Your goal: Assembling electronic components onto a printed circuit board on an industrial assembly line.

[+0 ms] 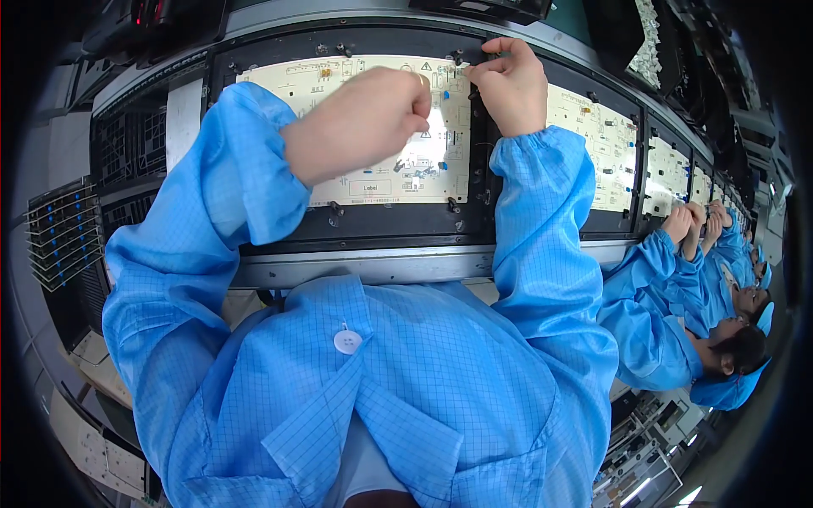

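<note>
A cream printed circuit board lies in a black carrier frame in front of me. Small blue, yellow and metallic components dot its surface. My left hand is closed above the middle of the board, fingers curled; whatever they may hold is hidden. At the board's upper right corner, my right hand has thumb and forefinger pinched together near a black clip. Anything between those fingertips is too small to make out.
More boards in carriers run along the metal rail to the right. Co-workers in blue smocks work there with their hands over the line. A rack of stacked boards stands at the left.
</note>
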{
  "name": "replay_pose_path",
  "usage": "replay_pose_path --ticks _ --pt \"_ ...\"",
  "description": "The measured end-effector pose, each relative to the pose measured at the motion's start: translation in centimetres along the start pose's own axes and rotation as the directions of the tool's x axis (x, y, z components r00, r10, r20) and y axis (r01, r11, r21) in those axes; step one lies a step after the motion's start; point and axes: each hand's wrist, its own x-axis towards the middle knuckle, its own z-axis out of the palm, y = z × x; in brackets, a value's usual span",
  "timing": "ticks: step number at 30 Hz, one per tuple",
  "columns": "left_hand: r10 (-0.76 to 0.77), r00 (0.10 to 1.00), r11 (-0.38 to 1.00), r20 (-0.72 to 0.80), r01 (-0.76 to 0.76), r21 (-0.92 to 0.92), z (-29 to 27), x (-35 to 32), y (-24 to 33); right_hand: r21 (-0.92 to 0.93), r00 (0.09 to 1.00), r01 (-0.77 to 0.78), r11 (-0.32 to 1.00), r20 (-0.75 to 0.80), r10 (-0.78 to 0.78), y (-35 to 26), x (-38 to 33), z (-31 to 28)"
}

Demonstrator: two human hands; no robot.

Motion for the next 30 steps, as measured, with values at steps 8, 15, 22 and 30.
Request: replay_pose_path --ticks 8,15,22,30 --pt "-0.029 0.992 1.0 -0.125 0.028 -0.008 -2.6 0.3 -1.8 -0.006 0.999 -0.049 0.999 0.016 0.049 -0.4 0.2 0.6" --pt "-0.063 0.981 0.995 -0.183 0.046 -0.094 -3.6 -0.2 -3.1 -0.079 0.997 -0.07 0.994 -0.023 0.069 -0.6 0.2 0.7" --pt "-0.064 0.988 0.988 -0.142 0.044 -0.145 -3.6 0.9 -3.9 -0.47 0.977 0.063 0.88 -0.152 -0.151 -2.1 -1.3 2.5" --pt "-0.103 0.984 0.994 -0.146 0.095 -0.06 -2.3 5.3 -3.4 -0.28 0.971 0.188 0.941 -0.091 -0.221 -2.4 -5.1 -1.9"
